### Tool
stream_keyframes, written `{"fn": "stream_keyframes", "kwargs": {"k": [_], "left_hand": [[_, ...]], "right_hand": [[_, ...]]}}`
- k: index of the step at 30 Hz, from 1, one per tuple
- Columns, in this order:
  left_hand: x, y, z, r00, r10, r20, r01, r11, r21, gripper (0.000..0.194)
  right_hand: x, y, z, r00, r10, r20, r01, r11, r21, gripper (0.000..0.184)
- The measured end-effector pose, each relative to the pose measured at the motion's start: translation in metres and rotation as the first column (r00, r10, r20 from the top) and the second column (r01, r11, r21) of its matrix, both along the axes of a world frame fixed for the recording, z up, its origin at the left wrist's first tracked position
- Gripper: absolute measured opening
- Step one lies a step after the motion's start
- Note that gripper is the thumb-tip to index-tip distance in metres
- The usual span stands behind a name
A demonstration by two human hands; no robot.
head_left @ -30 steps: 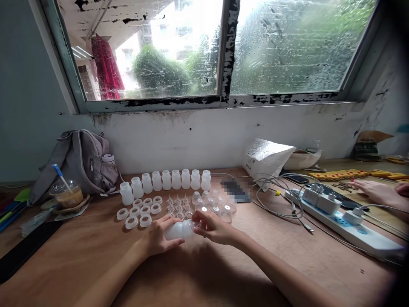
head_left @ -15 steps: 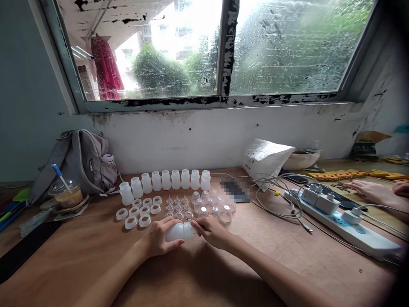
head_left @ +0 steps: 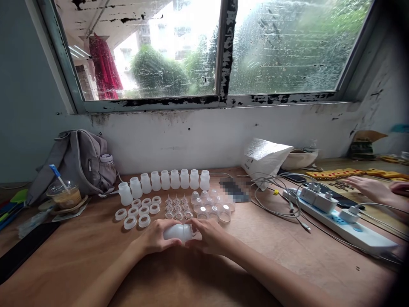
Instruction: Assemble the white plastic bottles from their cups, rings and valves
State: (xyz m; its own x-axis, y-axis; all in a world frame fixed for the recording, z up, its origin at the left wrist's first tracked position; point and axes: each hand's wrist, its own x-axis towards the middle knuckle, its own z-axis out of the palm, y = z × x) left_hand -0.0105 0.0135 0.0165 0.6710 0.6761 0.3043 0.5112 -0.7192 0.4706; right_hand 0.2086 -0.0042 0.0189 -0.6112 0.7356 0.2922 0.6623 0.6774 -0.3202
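Observation:
Near the table's front, my left hand (head_left: pixel 155 237) is wrapped round the body of a frosted baby bottle (head_left: pixel 177 233), which lies on its side with its neck to the right. My right hand (head_left: pixel 211 236) closes its fingers about the mouth end, on a small clear part (head_left: pixel 194 232) mostly hidden by them. Just beyond my hands lie white screw rings (head_left: pixel 144 220) on the left and clear pointed nipples (head_left: pixel 177 207) in the middle. Clear domed caps (head_left: pixel 213 210) stand on the right, close to my right hand. Behind them, several frosted bottles (head_left: pixel 165 180) form an upright row.
At left are a grey backpack (head_left: pixel 81 157), a drink cup (head_left: pixel 65 195) and a black flat object (head_left: pixel 27 251). To the right, cables (head_left: pixel 266 209) run to a white power strip (head_left: pixel 367 238). Another person's hand (head_left: pixel 367 187) is near yellow pieces (head_left: pixel 335 175) at far right.
My right hand has turned and come further round the bottle's mouth, with its thumb now lower. My left hand keeps its hold on the bottle. The view has shifted slightly.

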Motion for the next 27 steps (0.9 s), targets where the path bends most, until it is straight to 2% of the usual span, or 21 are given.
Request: {"fn": "stream_keyframes", "kwargs": {"k": [3, 5, 8, 11, 14, 17, 20, 24, 27], "left_hand": [[-0.001, -0.001, -0.001, 0.999, -0.052, -0.014, 0.053, 0.996, 0.066, 0.047], [-0.001, -0.001, -0.003, 0.996, -0.079, -0.028, 0.082, 0.988, 0.127, 0.056], [0.002, -0.001, -0.012, 0.996, -0.078, -0.051, 0.089, 0.961, 0.262, 0.058], [0.006, 0.001, -0.023, 0.999, -0.038, -0.024, 0.045, 0.897, 0.44, 0.051], [0.008, 0.001, -0.031, 1.0, 0.003, -0.019, 0.008, 0.833, 0.553, 0.05], [0.009, -0.001, -0.031, 0.998, 0.035, -0.053, 0.005, 0.793, 0.61, 0.049], [0.009, -0.005, -0.029, 0.997, 0.053, -0.054, -0.006, 0.766, 0.643, 0.047], [0.01, -0.009, -0.028, 0.996, 0.071, -0.05, -0.02, 0.748, 0.663, 0.045], [0.01, -0.008, -0.027, 0.996, 0.069, -0.05, -0.017, 0.738, 0.674, 0.045]], "right_hand": [[-0.003, -0.003, 0.0, 0.997, -0.019, 0.081, 0.02, 1.0, -0.009, 0.039], [-0.005, -0.004, -0.002, 0.996, -0.052, 0.079, 0.055, 0.998, -0.035, 0.041], [-0.009, -0.003, -0.006, 0.995, -0.1, -0.021, 0.094, 0.977, -0.19, 0.05], [-0.011, -0.001, -0.006, 0.971, -0.161, -0.179, 0.058, 0.878, -0.475, 0.056], [-0.011, 0.0, -0.004, 0.915, -0.27, -0.3, 0.014, 0.764, -0.645, 0.057], [-0.011, -0.001, -0.004, 0.865, -0.333, -0.374, -0.044, 0.694, -0.719, 0.057], [-0.01, 0.0, -0.006, 0.824, -0.355, -0.441, -0.117, 0.656, -0.746, 0.057], [-0.009, 0.002, -0.005, 0.811, -0.411, -0.417, -0.135, 0.562, -0.816, 0.05], [-0.008, 0.001, 0.0, 0.834, -0.408, -0.371, -0.097, 0.554, -0.827, 0.051]]}}
